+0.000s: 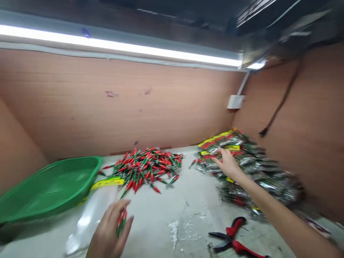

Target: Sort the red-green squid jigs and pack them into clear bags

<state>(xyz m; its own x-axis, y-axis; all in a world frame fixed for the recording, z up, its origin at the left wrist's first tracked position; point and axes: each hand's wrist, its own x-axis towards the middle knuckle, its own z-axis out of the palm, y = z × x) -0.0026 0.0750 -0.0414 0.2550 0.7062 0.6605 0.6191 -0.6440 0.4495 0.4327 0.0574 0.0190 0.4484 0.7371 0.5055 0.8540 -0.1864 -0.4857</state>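
My left hand [110, 227] is at the lower left, its fingers curled round a few small red-and-green spindle-shaped pieces [122, 222]. Beyond it lies a loose heap of the same pieces [147, 166], with small metal bits among them. A clear plastic bag [90, 211] with a yellow printed header lies flat beside my left hand. On the right, my right hand [228, 165] is over a pile of filled clear packs [263, 175] with yellow headers. Its thumb and fingers are apart and nothing shows between them; whether it touches the packs I cannot tell.
A green plastic basket [51, 190] stands at the left. Red-handled pliers [232, 238] lie with jaws apart near the front right. Scraps of clear plastic [185, 227] are on the white tabletop. A dark cable [279, 100] hangs at the right wall, and a tube light [120, 44] runs overhead.
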